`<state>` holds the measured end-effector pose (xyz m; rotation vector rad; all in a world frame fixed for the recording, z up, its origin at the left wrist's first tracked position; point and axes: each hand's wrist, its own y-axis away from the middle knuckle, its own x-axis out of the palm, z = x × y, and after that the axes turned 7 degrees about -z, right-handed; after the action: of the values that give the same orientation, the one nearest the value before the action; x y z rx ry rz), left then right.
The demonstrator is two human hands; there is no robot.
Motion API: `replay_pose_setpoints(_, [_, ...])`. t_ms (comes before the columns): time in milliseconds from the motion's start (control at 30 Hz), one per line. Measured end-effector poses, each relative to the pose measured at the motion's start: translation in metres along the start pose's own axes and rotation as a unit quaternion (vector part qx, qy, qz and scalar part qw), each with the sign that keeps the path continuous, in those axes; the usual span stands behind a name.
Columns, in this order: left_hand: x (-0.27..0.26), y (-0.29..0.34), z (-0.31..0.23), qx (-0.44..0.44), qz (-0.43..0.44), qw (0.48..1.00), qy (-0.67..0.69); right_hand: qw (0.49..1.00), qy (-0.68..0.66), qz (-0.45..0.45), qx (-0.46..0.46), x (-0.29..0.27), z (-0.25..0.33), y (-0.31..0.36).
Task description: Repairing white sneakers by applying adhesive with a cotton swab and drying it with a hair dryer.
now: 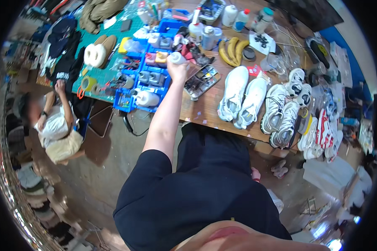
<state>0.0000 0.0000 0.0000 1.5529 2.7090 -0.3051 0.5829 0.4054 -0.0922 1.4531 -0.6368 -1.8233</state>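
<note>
My left hand [179,72] reaches over the table, its fingers wrapped round a small whitish bottle [176,58]. Beside it are blue plastic bins [163,90] with several small bottles in them, and a white bottle [147,98] lies in the nearest bin. Just right of my wrist sits an open tray of small tools and bits [202,80]. My right hand [255,172] hangs low beside my leg, below the table edge, with a red band at the wrist. It is mostly hidden, so its fingers cannot be made out.
White sneakers [233,90] and further shoes [284,111] line the table's right half. Behind them are bananas [232,51] and spray bottles [208,37]. At the left, a person [56,121] sits by the green mat [107,79] holding slippers [99,51].
</note>
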Motion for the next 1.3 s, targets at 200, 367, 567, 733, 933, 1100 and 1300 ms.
replay_pose_setpoints(200, [0.026, 0.010, 0.028, -0.004, -0.001, 0.992, -0.128, 0.979, 0.030, -0.090, -0.179, -0.004, -0.055, 0.002])
replay_pose_setpoints(367, [0.010, 0.015, 0.030, -0.017, 0.029, 0.985, -0.168, 0.999, -0.027, -0.017, 0.045, -0.024, -0.001, 0.027])
replay_pose_setpoints(567, [-0.011, 0.041, 0.001, 0.048, 0.028, 0.986, -0.156, 0.997, 0.011, 0.072, -0.008, 0.024, 0.070, -0.014])
replay_pose_setpoints(733, [-0.109, 0.185, -0.009, 0.150, 0.143, 0.957, -0.204, 0.958, 0.235, 0.122, -0.110, 0.091, 0.145, -0.008])
replay_pose_setpoints(933, [-0.211, 0.335, 0.056, -0.112, 0.416, 0.784, -0.448, 0.787, 0.558, 0.202, -0.168, 0.130, 0.238, 0.048])
replay_pose_setpoints(1100, [-0.172, 0.325, 0.115, -0.321, 0.381, 0.616, -0.610, 0.751, 0.588, 0.074, -0.290, 0.177, 0.211, 0.005])
replay_pose_setpoints(1300, [-0.180, 0.339, 0.155, -0.236, 0.527, 0.609, -0.544, 0.788, 0.511, 0.158, -0.305, 0.196, 0.146, -0.053])
